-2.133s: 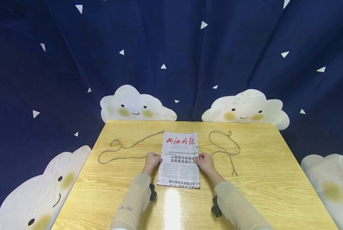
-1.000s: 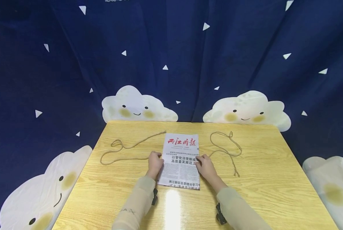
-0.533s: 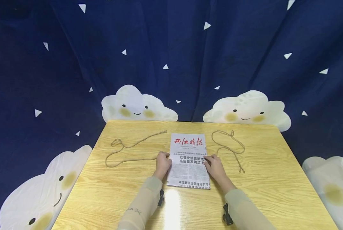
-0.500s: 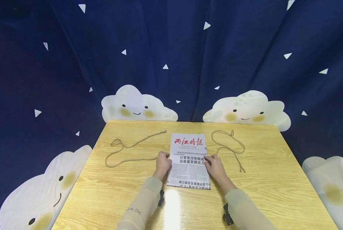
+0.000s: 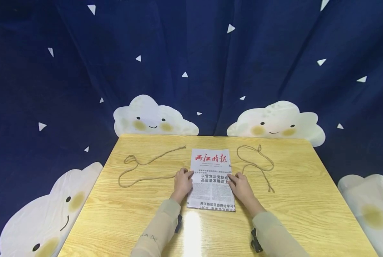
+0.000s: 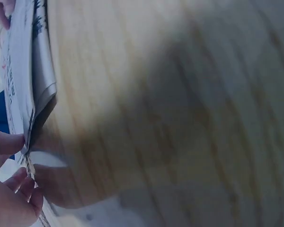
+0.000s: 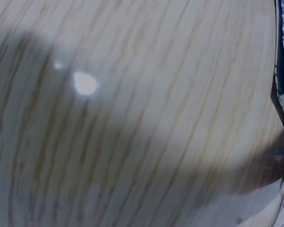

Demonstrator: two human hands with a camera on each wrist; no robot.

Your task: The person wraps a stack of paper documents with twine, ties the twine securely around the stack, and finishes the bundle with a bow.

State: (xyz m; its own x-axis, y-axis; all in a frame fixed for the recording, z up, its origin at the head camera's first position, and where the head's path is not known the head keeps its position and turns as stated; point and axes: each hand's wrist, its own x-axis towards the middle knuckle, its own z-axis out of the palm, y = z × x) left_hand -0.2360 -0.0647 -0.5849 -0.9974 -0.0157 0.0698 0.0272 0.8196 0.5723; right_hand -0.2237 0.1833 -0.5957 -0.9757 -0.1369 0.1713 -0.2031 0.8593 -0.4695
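A folded newspaper (image 5: pixel 210 194) with red heading characters lies on the wooden table, its long sides pointing away from me. My left hand (image 5: pixel 181 184) is at its left side, one fingertip reaching over the paper. In the left wrist view a digit touches the edge of the newspaper (image 6: pixel 21 71), while the other fingers (image 6: pixel 26 187) curl loosely apart from it. My right hand (image 5: pixel 241 187) holds the right side, finger and thumb on top. Thin brown rope (image 5: pixel 136 182) lies in loose bends on the left, and more rope (image 5: pixel 260 167) on the right; both lead toward the newspaper.
The wooden table (image 5: pixel 307 214) ends at a dark blue curtain (image 5: pixel 165 53) with white triangles and smiling clouds. Light glares off the tabletop between my forearms. Dark wrist devices (image 5: pixel 256 241) sit on the inner sides of both sleeves.
Both hands and the newspaper have shifted right, and the rope lengths have shifted with them. Since half a second ago, the left fingers have moved slightly up and over the paper's edge.
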